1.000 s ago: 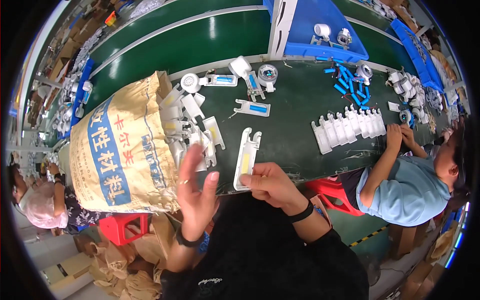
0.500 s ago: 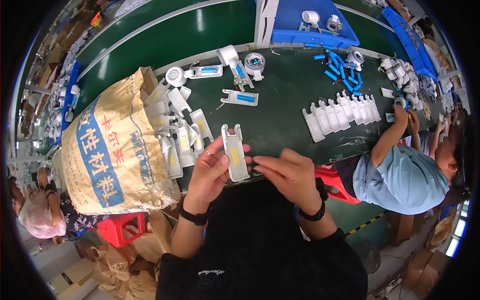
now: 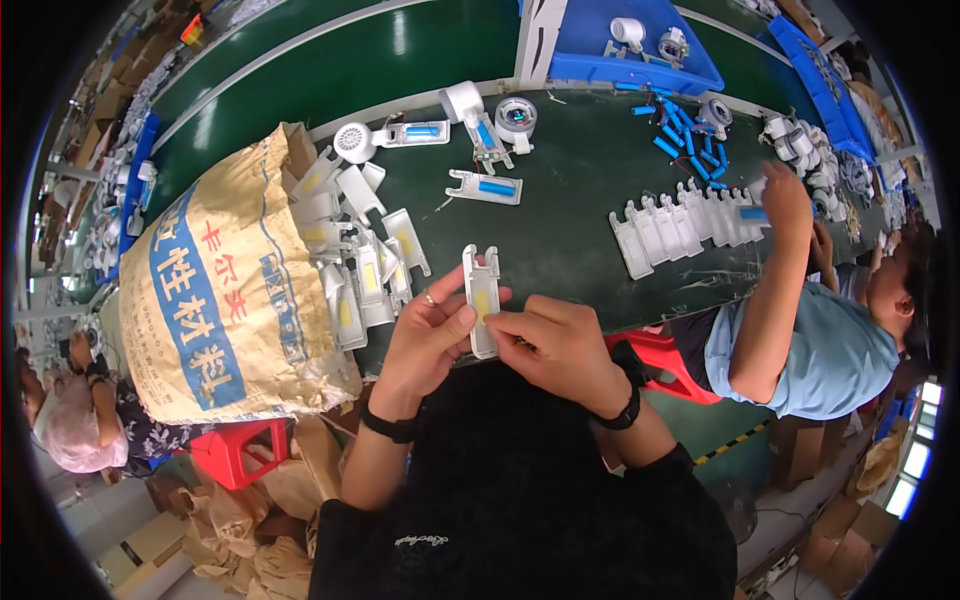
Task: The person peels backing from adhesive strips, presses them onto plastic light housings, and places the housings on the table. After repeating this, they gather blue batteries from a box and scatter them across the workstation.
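My left hand [image 3: 428, 345] holds a narrow white plastic housing [image 3: 481, 268] upright near the table's front edge, thumb along its side. A yellow patch [image 3: 482, 302] lies inside the housing. The fingers of my right hand [image 3: 560, 345] are pinched together against the housing's right side, beside the patch. Whatever they pinch, if anything, is too small to make out. Left of my hands is a heap of similar white housings [image 3: 372, 272], several with yellow patches. Beyond my hands lies a housing with a blue cylindrical battery [image 3: 496, 188] in it.
A large paper sack [image 3: 220, 290] stands at the left. White housings [image 3: 660, 230] line up to the right, with loose blue batteries [image 3: 685, 140] behind them. Fan heads [image 3: 354, 142] lie at the back, near a blue bin [image 3: 640, 70]. A co-worker's arm [image 3: 775, 290] reaches in from the right.
My right hand has moved left, bringing its pinched fingers to the housing. The housing has turned more upright and shifted slightly right. The co-worker's hand has moved toward the row, carrying a housing with a blue battery.
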`<state>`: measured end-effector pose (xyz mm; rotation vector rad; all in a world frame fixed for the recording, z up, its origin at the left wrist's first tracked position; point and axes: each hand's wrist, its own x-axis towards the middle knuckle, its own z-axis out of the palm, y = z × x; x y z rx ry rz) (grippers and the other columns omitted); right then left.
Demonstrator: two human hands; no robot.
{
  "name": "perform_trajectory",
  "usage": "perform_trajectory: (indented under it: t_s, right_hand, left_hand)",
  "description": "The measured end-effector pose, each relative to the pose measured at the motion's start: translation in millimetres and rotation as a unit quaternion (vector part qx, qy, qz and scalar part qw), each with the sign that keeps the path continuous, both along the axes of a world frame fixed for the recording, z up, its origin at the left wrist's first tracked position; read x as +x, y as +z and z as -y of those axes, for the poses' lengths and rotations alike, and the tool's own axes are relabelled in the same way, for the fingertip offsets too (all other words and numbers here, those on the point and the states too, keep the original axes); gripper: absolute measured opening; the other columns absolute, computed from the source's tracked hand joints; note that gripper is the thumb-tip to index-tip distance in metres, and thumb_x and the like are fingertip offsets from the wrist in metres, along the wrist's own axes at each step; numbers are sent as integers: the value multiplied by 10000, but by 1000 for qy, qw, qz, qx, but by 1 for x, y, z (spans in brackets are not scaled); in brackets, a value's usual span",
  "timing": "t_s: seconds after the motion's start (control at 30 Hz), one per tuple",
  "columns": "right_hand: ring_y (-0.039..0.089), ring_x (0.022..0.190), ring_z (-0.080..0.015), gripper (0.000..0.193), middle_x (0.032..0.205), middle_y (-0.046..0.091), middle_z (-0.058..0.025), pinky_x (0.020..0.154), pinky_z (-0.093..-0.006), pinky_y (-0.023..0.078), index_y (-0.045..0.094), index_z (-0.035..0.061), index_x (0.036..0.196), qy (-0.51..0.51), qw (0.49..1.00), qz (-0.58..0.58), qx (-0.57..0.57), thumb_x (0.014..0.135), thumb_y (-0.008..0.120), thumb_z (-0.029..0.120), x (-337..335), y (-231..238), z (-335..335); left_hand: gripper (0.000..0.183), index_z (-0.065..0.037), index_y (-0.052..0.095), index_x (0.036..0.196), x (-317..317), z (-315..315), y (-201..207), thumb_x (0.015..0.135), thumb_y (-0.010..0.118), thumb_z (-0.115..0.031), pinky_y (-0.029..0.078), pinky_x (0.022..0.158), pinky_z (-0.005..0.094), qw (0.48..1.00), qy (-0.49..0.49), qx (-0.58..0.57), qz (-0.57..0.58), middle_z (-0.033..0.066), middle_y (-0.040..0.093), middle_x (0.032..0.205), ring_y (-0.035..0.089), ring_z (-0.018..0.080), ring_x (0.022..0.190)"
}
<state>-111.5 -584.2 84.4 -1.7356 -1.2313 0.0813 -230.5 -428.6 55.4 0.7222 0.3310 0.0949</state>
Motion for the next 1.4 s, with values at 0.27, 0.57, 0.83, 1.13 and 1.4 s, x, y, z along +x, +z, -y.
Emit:
perform_trajectory:
  t_s: [0.27,0.57,0.83,1.13,1.4]
  right_hand:
    - [544,559,-188,262,665,460,-29,475,-331,440,747,112,996,13,993,103,-52,754,780,17,-3,5,4]
    - [529,522,-173,212,653,511,-20,468,-314,403,751,102,923,46,998,-32,-22,738,774,1,4,-2,5]
    - [545,533,-174,188,675,557,-40,486,-305,405,758,89,933,34,985,-158,-61,761,768,12,9,-10,10]
    - [582,568,-218,168,685,566,-53,515,-334,452,742,91,909,43,997,-56,-38,760,778,23,13,-13,16]
    - [422,571,-47,104,661,508,11,518,-238,327,714,54,837,16,954,-285,-95,759,780,37,21,-23,19]
  left_hand:
    - [578,-96,416,1537,1,-2,-1,1002,636,-99,589,936,379,1000,-12,-5,-13,210,616,1363,672,262,1159]
    - [587,-35,412,1529,-2,-2,1,992,643,-93,559,983,385,997,-31,61,-20,241,608,1364,667,265,1168]
    - [575,-58,409,1532,1,0,-2,1003,631,-93,577,965,386,998,-39,22,-35,218,618,1357,666,254,1167]
    - [556,-48,407,1528,10,5,-2,1014,612,-106,578,971,396,997,-40,25,-65,230,620,1350,664,262,1180]
    - [553,-89,442,1523,10,9,-5,1000,619,-54,577,938,365,989,-87,100,-69,157,662,1304,682,224,1130]
